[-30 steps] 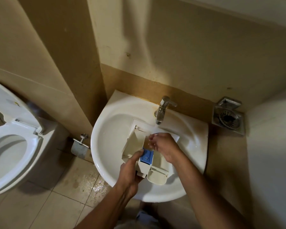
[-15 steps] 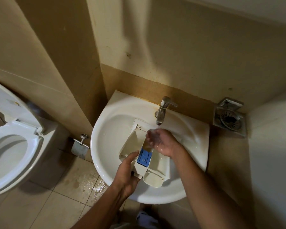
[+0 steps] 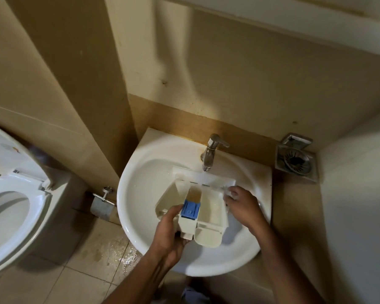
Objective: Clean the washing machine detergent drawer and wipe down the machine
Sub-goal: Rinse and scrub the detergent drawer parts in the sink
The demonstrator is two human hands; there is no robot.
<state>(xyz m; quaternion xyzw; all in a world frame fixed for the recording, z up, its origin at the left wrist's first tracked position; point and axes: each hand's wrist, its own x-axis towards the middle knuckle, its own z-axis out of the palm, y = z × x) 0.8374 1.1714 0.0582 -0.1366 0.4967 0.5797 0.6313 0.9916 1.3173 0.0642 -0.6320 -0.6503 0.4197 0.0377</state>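
Observation:
A white detergent drawer (image 3: 211,207) with a blue insert (image 3: 190,209) lies in the white wash basin (image 3: 140,189), its front panel toward the wall. Water runs from the chrome tap (image 3: 210,153) onto that front panel. My left hand (image 3: 169,231) grips the drawer's near left end, thumb beside the blue insert. My right hand (image 3: 242,205) holds the drawer's right side wall with curled fingers. The middle compartment looks brownish and stained.
A toilet (image 3: 11,207) with its seat down and lid up stands at the left. A metal paper holder (image 3: 102,204) hangs on the wall left of the basin. The tiled floor (image 3: 110,255) below is wet. A metal fixture (image 3: 296,159) with a round grille sits right of the basin.
My right hand has moved from the middle compartment under the tap to the drawer's right edge. The drawer has shifted slightly, and the water now falls on its front panel.

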